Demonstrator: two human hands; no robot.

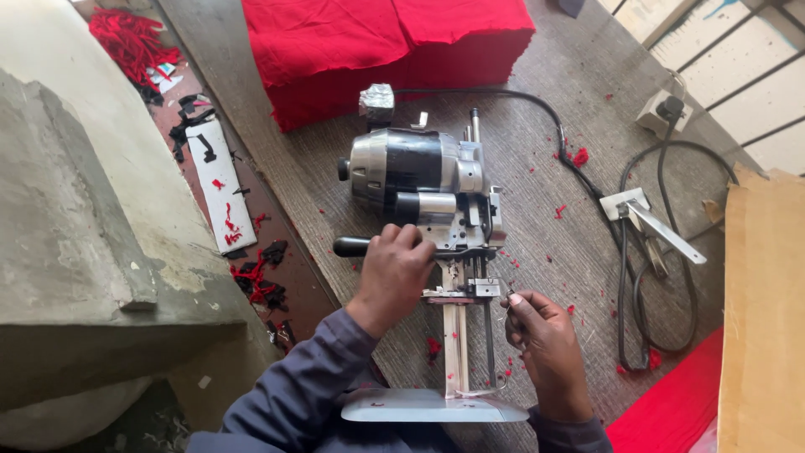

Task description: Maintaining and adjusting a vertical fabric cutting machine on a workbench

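While the straight-knife cutting machine lies on its side on the wooden surface, in front of the stack of red fabric, I judge the work on its blade is only in the middle, nothing removed yet. My left hand is closed around the black handle. My right hand pinches a small part beside the blade with the fingertips; I cannot tell what it is.

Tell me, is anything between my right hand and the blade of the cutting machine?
Nothing visible. The right hand has its fingertips right at the thin upright blade of the cutting machine, with no cloth or cord between them. The left hand grips the black handle.
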